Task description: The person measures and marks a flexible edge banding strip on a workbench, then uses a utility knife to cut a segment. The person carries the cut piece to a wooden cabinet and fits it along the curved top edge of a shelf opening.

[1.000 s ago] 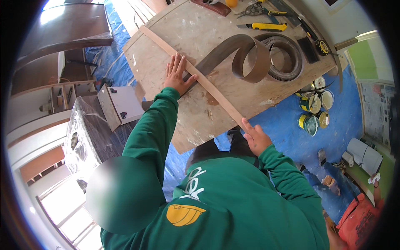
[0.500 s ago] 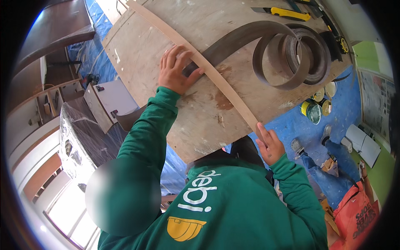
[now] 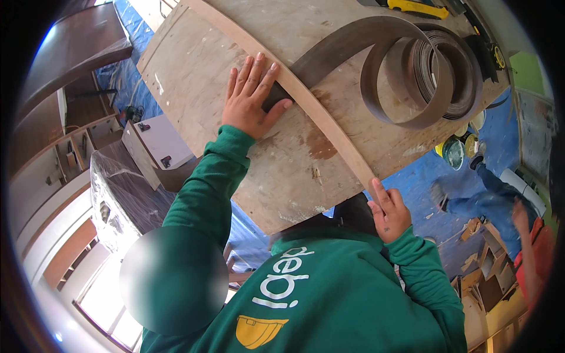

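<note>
My left hand (image 3: 254, 106) lies with fingers spread on a dark brown edging band (image 3: 318, 54), beside a long pale wooden strip (image 3: 323, 122); its fingertips reach toward that strip. My right hand (image 3: 389, 213) grips the strip's near end at the board's edge. Both band and strip rest on a stained plywood work table (image 3: 259, 188), the strip crossing over the band. The band loops into a coiled roll (image 3: 468, 70) on the right. A yellow utility knife (image 3: 419, 8) lies at the top.
A co-worker's legs (image 3: 482, 197) and red-clad body (image 3: 529, 253) are at right, near paint cans (image 3: 453, 154) and wood scraps (image 3: 488, 276) on blue sheeting (image 3: 412, 182). A white cabinet box (image 3: 159, 144) and plastic-wrapped furniture (image 3: 120, 206) stand left.
The view has shifted, carrying the table's contents rightward and upward in frame. My left fingers have flattened since half a second ago. The co-worker has moved their legs and arm.
</note>
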The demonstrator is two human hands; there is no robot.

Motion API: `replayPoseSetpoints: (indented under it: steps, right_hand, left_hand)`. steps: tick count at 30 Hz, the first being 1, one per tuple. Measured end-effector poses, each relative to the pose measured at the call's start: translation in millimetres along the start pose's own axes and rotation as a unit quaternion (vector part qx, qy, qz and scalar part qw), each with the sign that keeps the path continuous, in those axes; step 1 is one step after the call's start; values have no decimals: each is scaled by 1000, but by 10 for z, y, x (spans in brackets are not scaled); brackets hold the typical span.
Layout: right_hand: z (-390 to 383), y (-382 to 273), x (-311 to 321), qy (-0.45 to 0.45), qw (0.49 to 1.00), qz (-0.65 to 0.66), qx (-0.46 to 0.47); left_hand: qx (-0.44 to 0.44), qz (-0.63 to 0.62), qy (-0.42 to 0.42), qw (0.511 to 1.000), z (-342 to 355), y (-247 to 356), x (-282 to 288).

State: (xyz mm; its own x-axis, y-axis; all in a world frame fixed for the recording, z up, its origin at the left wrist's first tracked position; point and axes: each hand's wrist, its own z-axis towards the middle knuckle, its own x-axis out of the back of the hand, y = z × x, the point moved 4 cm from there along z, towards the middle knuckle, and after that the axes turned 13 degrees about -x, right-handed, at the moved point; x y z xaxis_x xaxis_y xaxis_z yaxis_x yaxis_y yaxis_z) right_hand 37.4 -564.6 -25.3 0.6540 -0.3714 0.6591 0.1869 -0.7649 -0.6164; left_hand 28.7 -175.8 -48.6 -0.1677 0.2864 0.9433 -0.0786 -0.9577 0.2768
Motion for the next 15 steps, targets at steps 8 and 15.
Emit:
replayPoseSetpoints:
  steps: [8,15]
  right_hand:
    - [40,11,54,-8,1000,0,-10]
    - [76,29,89,-18,1000,-7,-9]
  left_hand:
    - [2,7,-23,1000,37,1,-24]
    - [-2,5,-22,1000,34,-6,-35]
